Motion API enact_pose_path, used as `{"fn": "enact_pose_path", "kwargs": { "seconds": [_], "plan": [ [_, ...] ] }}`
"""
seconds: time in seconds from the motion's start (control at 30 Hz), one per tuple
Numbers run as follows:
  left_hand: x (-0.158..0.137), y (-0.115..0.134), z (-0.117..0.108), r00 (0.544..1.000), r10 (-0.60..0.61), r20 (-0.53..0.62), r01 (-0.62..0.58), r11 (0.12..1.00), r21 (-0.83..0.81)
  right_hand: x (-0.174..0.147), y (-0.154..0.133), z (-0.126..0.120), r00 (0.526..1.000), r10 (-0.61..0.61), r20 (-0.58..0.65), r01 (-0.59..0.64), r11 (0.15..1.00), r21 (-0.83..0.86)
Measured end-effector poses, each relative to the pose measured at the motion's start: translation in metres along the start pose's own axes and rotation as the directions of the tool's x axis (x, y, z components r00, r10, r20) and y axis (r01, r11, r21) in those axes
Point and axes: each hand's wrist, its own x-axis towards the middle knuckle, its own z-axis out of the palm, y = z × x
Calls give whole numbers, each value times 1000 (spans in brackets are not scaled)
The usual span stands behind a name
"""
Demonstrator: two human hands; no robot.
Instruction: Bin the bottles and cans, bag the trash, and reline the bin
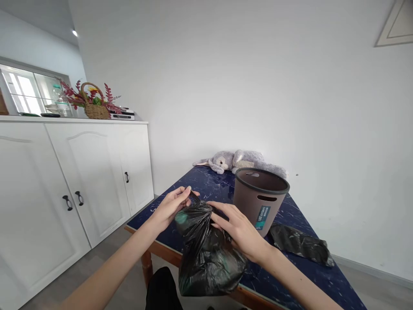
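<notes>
A filled black garbage bag (209,258) hangs at the near edge of the blue table, its neck gathered and twisted at the top. My left hand (174,204) pinches a strand of the bag's plastic between thumb and fingers. At the other side of the neck, my right hand (240,228) has its fingers on the gathered plastic; part of its grip is hidden behind the bag. Just beyond my right hand stands a brown garbage bin (247,202) with a dark rim, upright and with a teal label. Some greenish contents show faintly through the bag.
The blue marbled table (209,183) has a wooden edge. Right of the bin lies a flattened black plastic bag (300,243). A grey plush rabbit (248,159) lies at the far end by the wall. White cabinets (87,172) stand left, with a flower basket (97,110) on top.
</notes>
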Motion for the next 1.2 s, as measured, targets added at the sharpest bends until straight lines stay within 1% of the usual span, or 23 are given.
{"fn": "enact_pose_path", "kwargs": {
  "seconds": [0.03, 0.1, 0.23, 0.37, 0.47, 0.63, 0.73, 0.83, 0.9, 0.97, 1.07, 1.2],
  "plan": [
    [1, -3, -4, 1000, -19, 6, 20, 999, -41, -6, 1, 1, 1000, -14, -6, 14, 1000, 20],
    [5, -11, -12, 999, -37, 23, 39, 994, -101, -19, 3, 2, 1000, -4, -18, 5, 999, 44],
    [11, -25, -29, 998, -39, 48, 47, 983, -179, -40, 9, 5, 995, 96, -40, -94, 995, 37],
    [13, -30, -39, 999, -36, 38, 42, 982, -184, -56, 13, 7, 979, 182, -94, -182, 983, 7],
    [10, -29, -40, 1000, -25, 14, 28, 977, -210, -62, 11, 6, 968, 227, -103, -228, 974, 4],
    [3, -26, -29, 998, -19, -54, -2, 931, -365, -64, 7, 4, 949, 307, -72, -305, 952, 37],
    [-2, -24, -18, 996, -35, -83, -7, 890, -455, -61, 4, 2, 910, 409, -64, -395, 904, 163],
    [-8, -22, -5, 995, -34, -91, -18, 857, -516, -51, -4, -4, 852, 524, -2, -494, 805, 329],
    [-11, -21, 5, 996, -37, -77, -10, 849, -528, -39, -10, -7, 825, 564, 36, -533, 756, 382],
    [-13, -19, 14, 997, -29, -72, -14, 845, -535, -24, -14, -6, 828, 558, 62, -534, 749, 393],
    [-13, -17, 24, 995, 3, -98, -55, 845, -532, -1, -15, 4, 846, 525, 96, -518, 762, 389],
    [-15, -17, 22, 997, -11, -72, -26, 863, -504, 15, -15, 19, 858, 507, 78, -493, 772, 401]
  ]
}}
